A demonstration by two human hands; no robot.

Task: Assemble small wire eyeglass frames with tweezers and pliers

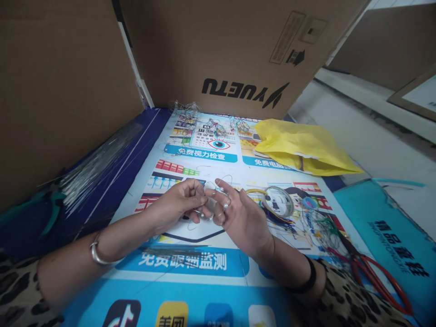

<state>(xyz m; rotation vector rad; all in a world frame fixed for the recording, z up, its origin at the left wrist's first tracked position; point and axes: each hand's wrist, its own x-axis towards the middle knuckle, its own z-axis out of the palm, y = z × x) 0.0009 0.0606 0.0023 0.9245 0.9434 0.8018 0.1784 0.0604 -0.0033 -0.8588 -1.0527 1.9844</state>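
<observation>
My left hand [184, 200], with a silver bangle on its wrist, is closed in a pinch at the middle of the printed sheet. Between both hands is a thin beaded wire [221, 189] with small pearl-like beads. My right hand [243, 222], palm partly turned up, has its fingers curled round the wire's other side. A loose end of the wire arches above the fingertips. A small pale, translucent piece [210, 205] shows between the hands; what it is I cannot make out.
Cardboard panels [211, 50] stand behind and at left. Left lie cut wires [98, 159] and teal-handled pliers [51, 213]. Wire tangles [218, 127] lie at the back. Rightward are a yellow bag [306, 145], a tape roll [279, 202], red-handled scissors [378, 277] and a teal bag [391, 236].
</observation>
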